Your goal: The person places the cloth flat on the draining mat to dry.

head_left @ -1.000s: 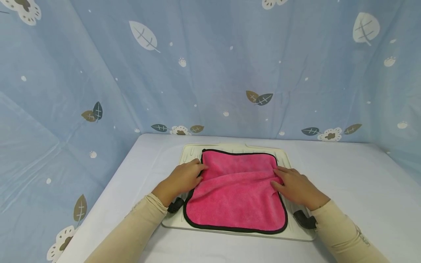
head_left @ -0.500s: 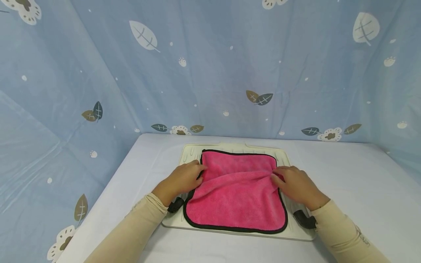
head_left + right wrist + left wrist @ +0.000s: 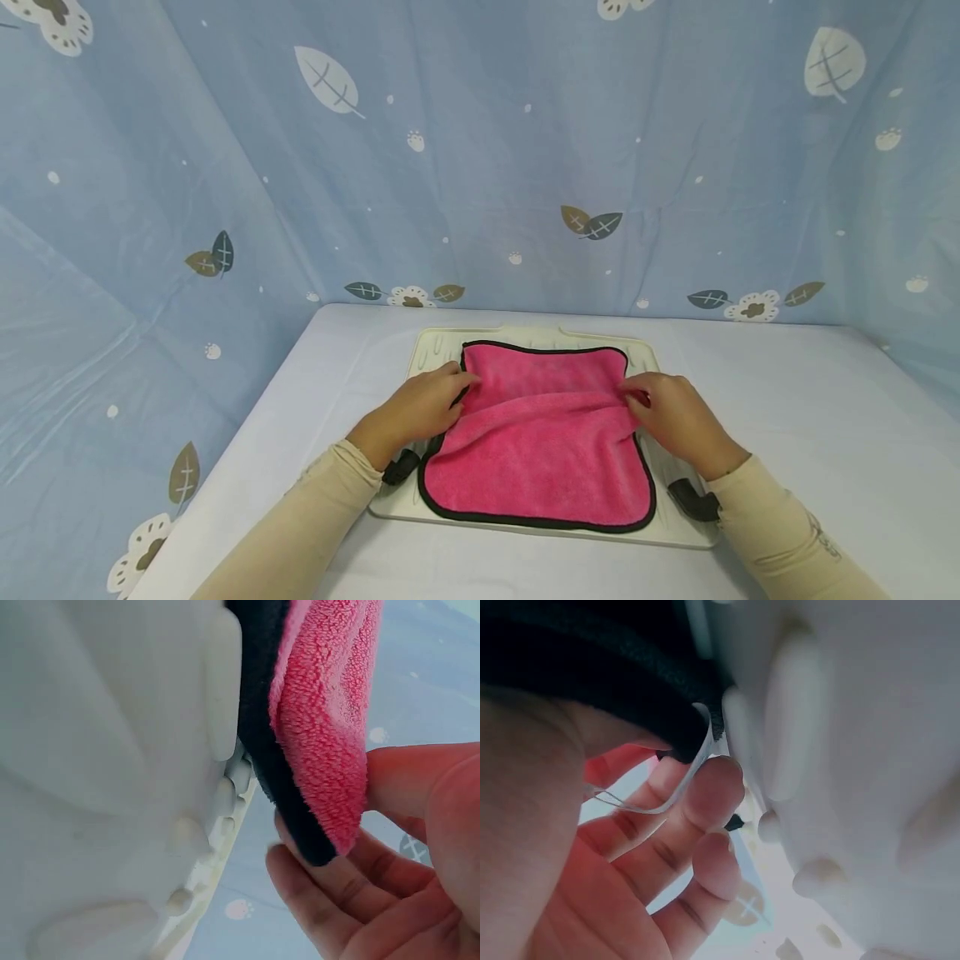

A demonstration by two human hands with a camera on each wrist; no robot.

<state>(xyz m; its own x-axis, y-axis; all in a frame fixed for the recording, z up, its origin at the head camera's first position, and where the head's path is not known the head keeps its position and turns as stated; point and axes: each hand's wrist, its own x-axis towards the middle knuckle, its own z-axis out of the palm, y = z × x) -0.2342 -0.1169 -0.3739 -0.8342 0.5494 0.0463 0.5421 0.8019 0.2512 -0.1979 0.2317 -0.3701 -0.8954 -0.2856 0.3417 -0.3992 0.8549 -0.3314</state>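
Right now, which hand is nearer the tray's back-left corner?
Left. The left hand pinches the pink towel at its left edge, just in front of that corner of the tray. The right hand grips the towel's right edge, across the tray.

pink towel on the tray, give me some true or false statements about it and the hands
1. The pink towel has a black border. True.
2. The towel lies on a cream tray. True.
3. Only the left hand touches the towel. False: the right hand pinches its right edge too.
4. The towel lies perfectly flat. False: a raised fold runs across it between the hands.
5. The tray sits on a red tablecloth. False: the table is covered in white.
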